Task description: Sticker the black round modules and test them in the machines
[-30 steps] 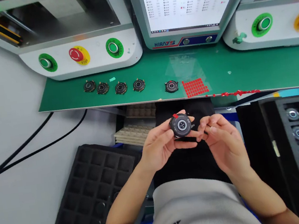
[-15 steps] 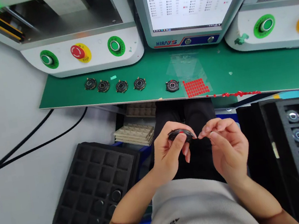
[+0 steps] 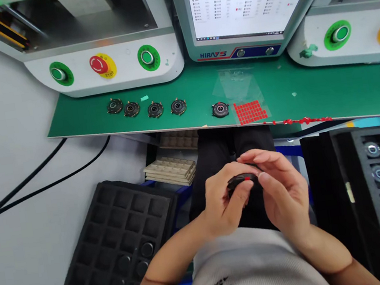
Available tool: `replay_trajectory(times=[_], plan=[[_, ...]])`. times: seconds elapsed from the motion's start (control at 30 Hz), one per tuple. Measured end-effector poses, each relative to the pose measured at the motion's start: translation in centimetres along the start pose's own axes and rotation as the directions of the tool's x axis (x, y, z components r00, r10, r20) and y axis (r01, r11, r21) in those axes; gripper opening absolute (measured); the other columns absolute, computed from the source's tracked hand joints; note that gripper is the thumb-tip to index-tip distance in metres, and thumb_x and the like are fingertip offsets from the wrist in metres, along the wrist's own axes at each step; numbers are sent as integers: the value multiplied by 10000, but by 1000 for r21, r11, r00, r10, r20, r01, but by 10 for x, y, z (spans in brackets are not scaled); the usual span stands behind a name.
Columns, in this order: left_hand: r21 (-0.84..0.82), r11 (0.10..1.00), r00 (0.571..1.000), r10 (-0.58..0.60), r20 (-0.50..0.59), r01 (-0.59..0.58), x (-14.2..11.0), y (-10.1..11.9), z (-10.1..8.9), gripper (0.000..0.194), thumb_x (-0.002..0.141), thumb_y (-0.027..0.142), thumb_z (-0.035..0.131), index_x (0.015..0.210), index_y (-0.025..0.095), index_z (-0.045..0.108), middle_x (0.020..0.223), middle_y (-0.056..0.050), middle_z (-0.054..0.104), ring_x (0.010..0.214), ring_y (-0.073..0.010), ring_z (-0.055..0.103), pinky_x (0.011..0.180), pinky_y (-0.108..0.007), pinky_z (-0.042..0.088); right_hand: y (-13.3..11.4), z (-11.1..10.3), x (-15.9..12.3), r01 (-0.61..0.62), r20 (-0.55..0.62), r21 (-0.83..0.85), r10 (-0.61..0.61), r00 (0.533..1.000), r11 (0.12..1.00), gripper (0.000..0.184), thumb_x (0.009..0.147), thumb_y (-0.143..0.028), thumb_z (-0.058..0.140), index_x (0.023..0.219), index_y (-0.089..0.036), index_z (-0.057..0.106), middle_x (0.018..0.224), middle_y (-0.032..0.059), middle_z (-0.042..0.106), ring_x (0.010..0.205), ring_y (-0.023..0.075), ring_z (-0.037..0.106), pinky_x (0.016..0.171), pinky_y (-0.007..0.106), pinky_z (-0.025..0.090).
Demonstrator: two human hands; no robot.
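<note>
Over my lap, my left hand (image 3: pixel 224 199) is closed round a black round watch case (image 3: pixel 238 181), its thumb pressed by a small red sticker (image 3: pixel 248 178) on the rim. My right hand (image 3: pixel 283 186) meets the case at its right edge, thumb and fingers pinched there; the fingertips partly hide that edge. Beyond my hands, another black watch case (image 3: pixel 220 109) lies back up on the green bench, with a red mark at its top. Beside it is a clear sheet of small red stickers (image 3: pixel 251 111).
Several watch cases (image 3: pixel 155 110) lie in a row along the green bench (image 3: pixel 196 85). Loose red stickers (image 3: pixel 307 121) cling to its front edge. A monitor and machines with push buttons (image 3: pixel 147 58) stand behind. Black foam trays (image 3: pixel 118 233) flank me; the right tray (image 3: pixel 360 175) holds watches.
My right hand has moved left, from just apart to touching the watch case. The case has shifted slightly right and down in my left hand, its red sticker now showing more.
</note>
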State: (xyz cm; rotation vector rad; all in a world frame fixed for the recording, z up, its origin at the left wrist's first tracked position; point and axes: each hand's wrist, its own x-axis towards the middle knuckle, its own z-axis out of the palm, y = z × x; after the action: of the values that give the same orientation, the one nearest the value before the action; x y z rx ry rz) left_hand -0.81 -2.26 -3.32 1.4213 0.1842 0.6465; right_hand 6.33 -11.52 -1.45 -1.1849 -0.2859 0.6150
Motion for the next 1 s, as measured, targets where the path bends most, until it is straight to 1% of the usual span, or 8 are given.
replay_trajectory(times=[0.07, 0.2, 0.27, 0.43, 0.57, 0.67, 0.8, 1.0], plan=[[126, 989, 997, 76, -3, -75, 1, 1, 0, 167, 962, 268, 526, 1053, 176, 632, 847, -26, 662, 585, -66, 573, 560, -195, 480, -2, 1, 0, -61, 56, 19, 60, 997, 998, 138, 871, -270, 647, 1004, -258, 683, 1091, 54, 700, 972, 193, 662, 781, 319, 570], [269, 959, 996, 80, 49, -91, 3, 4, -2, 169, 970, 267, 503, 1084, 181, 594, 963, -72, 686, 888, -159, 675, 757, -277, 558, -4, 0, 0, -136, 112, 57, 129, 985, 989, 169, 868, -306, 646, 1026, -272, 696, 1124, 56, 714, 822, 170, 666, 611, 265, 549], [291, 948, 991, 106, 88, -127, 4, 5, -3, 190, 977, 273, 484, 1118, 182, 571, 988, -81, 680, 924, -170, 681, 779, -288, 567, -4, -2, 0, -148, 141, 75, 137, 981, 986, 186, 859, -301, 660, 1041, -283, 692, 1148, 51, 707, 814, 160, 666, 649, 269, 559], [412, 879, 970, 193, 150, -239, 6, 4, -3, 198, 988, 269, 446, 1133, 183, 550, 978, -79, 693, 924, -167, 690, 812, -286, 573, -3, -1, -2, -150, 159, 110, 132, 979, 982, 190, 852, -288, 661, 1042, -285, 673, 1137, 44, 692, 1012, 198, 665, 898, 363, 554], [457, 818, 937, 299, 183, -350, 9, 5, 2, 234, 991, 280, 425, 1153, 161, 545, 992, -95, 714, 991, -186, 698, 883, -302, 572, -3, 7, -3, -71, 85, 160, 58, 995, 985, 133, 817, -281, 648, 950, -282, 664, 992, 7, 680, 953, 183, 665, 1069, 442, 463], [482, 768, 907, 368, 206, -422, 12, 5, 6, 247, 987, 249, 420, 1176, 138, 535, 1014, -115, 720, 1055, -195, 692, 902, -296, 573, -2, 15, -2, -6, -13, 205, 9, 1000, 979, 85, 781, -273, 647, 866, -280, 652, 892, -20, 657, 886, 151, 659, 1163, 430, 374], [496, 753, 901, 349, 258, -433, 16, 4, 7, 263, 972, 198, 435, 1215, 132, 512, 1132, -146, 706, 1177, -213, 644, 923, -312, 574, 1, 22, 0, -1, -93, 251, 25, 995, 968, 65, 778, -342, 635, 810, -294, 606, 821, -34, 625, 866, 154, 665, 1172, 433, 369], [513, 740, 900, 331, 283, -434, 16, -2, 6, 281, 966, 189, 445, 1237, 140, 502, 1176, -152, 698, 1184, -214, 642, 937, -316, 567, 9, 24, -2, -10, -191, 284, 67, 979, 959, 62, 781, -346, 590, 793, -289, 568, 778, -50, 596, 767, 133, 640, 1158, 431, 390]])
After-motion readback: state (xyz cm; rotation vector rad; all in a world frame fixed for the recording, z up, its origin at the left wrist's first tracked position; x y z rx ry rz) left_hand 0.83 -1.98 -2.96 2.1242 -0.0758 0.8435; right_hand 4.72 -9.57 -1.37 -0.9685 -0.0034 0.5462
